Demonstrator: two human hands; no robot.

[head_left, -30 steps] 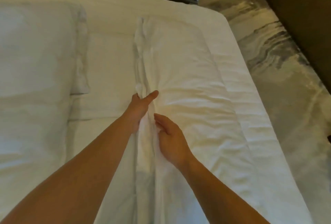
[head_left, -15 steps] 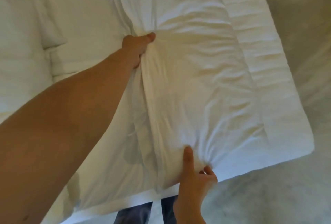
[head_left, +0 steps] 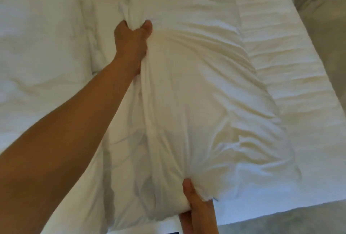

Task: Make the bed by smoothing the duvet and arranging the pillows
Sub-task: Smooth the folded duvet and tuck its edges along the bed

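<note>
A long white pillow (head_left: 196, 87) lies lengthwise on the right half of the white bed (head_left: 292, 76). My left hand (head_left: 132, 41) is clenched on a bunch of fabric at the pillow's left seam, arm stretched forward. At the bottom of the view, my right hand (head_left: 198, 203) pinches the pillow's near end, thumb on top. The cover is creased between the two grips, and the near end looks raised off the bed. A second white pillow (head_left: 37, 33) rests at the left.
The bed's right edge and near corner border grey patterned carpet (head_left: 322, 5), which also shows along the bottom right. A strip of bare white sheet (head_left: 104, 9) runs between the two pillows.
My right hand has gone from the pillow's left seam to its near end and gripped it. The left hand has closed on the seam. The pillow now bulges between both grips.
</note>
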